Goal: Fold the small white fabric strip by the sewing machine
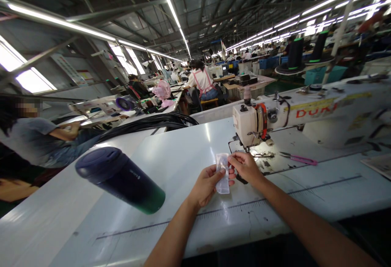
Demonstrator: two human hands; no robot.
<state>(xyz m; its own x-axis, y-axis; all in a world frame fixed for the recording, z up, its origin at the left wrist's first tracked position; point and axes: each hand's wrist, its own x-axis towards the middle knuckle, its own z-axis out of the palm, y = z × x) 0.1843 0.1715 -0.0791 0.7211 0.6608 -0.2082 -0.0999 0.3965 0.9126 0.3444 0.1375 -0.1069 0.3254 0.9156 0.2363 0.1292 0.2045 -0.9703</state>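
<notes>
My left hand [208, 183] is closed around a small stack of white labels [225, 187], its thumb pressed flat on the front. The labels stand nearly upright above the table, and their print is too small to read. At their upper right edge, the fingers of my right hand [244, 166] are pinched together on the labels. Just behind my right hand is the head of a white sewing machine [244, 122], its lamp lighting the needle area. Pink-handled thread snips [301, 159] lie on the machine bed to the right of that hand.
A dark blue and green tumbler [122, 183] stands on the table [180, 149] at left. A ruler marking [244, 203] runs along the front. Black cords [146, 123] lie in a bundle behind. A seated person [39, 136] is at far left, another [201, 79] farther back.
</notes>
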